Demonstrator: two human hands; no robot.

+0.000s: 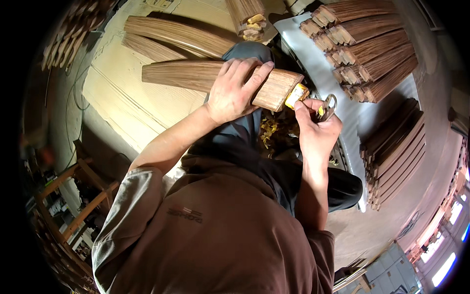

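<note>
My left hand grips a long curved wooden piece near its right end, holding it across my raised knee. Yellow tape or foam covers that end of the piece. My right hand is closed around a small metal tool with looped handles, right beside the yellow end. Yellow scraps lie in my lap below the two hands.
More curved wooden pieces lie on cardboard to the left. Stacks of similar wooden parts sit on a grey sheet at the upper right, with another stack to the right. A wooden frame stands at the lower left.
</note>
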